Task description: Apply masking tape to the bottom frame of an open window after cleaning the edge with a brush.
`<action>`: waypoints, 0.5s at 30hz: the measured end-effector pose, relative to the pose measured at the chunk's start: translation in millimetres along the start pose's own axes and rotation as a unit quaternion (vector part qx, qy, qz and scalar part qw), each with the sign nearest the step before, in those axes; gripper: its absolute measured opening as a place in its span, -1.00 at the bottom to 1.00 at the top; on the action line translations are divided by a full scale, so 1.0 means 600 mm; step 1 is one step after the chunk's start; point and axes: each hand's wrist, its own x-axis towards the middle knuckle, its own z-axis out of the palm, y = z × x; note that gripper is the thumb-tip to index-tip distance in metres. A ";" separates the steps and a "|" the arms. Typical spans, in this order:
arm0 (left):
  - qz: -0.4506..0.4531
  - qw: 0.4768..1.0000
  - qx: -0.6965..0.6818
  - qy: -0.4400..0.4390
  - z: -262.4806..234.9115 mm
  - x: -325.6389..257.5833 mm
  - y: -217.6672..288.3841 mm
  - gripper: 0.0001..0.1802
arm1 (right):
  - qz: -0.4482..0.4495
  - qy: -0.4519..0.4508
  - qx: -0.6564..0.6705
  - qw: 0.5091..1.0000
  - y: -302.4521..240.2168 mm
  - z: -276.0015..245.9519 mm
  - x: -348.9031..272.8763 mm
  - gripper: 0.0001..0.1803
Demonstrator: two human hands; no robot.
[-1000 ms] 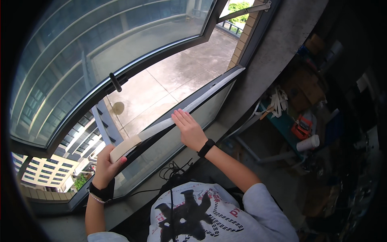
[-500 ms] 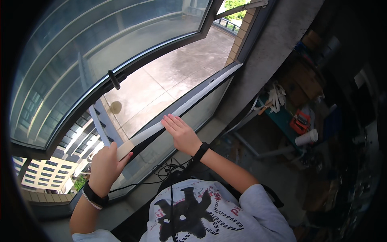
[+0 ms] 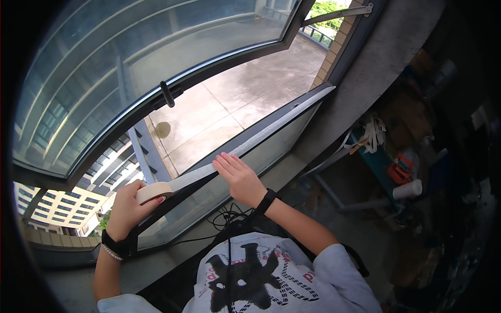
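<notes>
My left hand (image 3: 127, 209) grips a roll of beige masking tape (image 3: 153, 192) at the lower left part of a dark window frame (image 3: 245, 142). A strip of the tape (image 3: 271, 130) runs from the roll up along the frame toward the upper right corner. My right hand (image 3: 237, 177) lies flat with fingers together, pressing the strip onto the frame a little to the right of the roll. A black band sits on each wrist.
An opened window sash (image 3: 156, 47) with a black handle (image 3: 167, 94) tilts outward above the frame. A grey concrete sill (image 3: 365, 78) runs on the right. Below right stand a red tool (image 3: 401, 169), a white roll (image 3: 407, 189) and clutter. Black cables (image 3: 227, 215) hang near my chest.
Both hands have slid down-left along the frame. The roll has unwound further, and my right hand has followed it, smoothing the strip.
</notes>
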 end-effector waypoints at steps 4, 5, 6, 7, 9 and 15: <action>-0.048 0.972 -0.219 0.071 0.034 -0.049 -0.111 -0.78 | -0.017 -0.004 0.025 1.000 -0.018 0.006 0.011 -0.46; -0.050 0.972 -0.219 0.073 0.043 -0.059 -0.127 -0.78 | -0.019 -0.004 0.027 0.999 -0.021 0.008 0.013 -0.46; -0.053 0.960 -0.265 0.067 0.051 -0.068 -0.139 -0.77 | -0.029 -0.009 0.028 0.999 -0.022 0.011 0.014 -0.46; -0.055 0.947 -0.311 0.061 0.058 -0.075 -0.148 -0.75 | -0.040 -0.014 0.028 0.999 -0.024 0.013 0.016 -0.46; -0.031 0.952 -0.297 0.061 0.067 -0.079 -0.147 -0.70 | -0.047 -0.020 0.029 0.998 -0.028 0.017 0.018 -0.45; 0.016 0.994 -0.065 0.086 0.055 -0.067 -0.072 -0.59 | -0.057 -0.027 0.035 0.997 -0.040 0.021 0.021 -0.45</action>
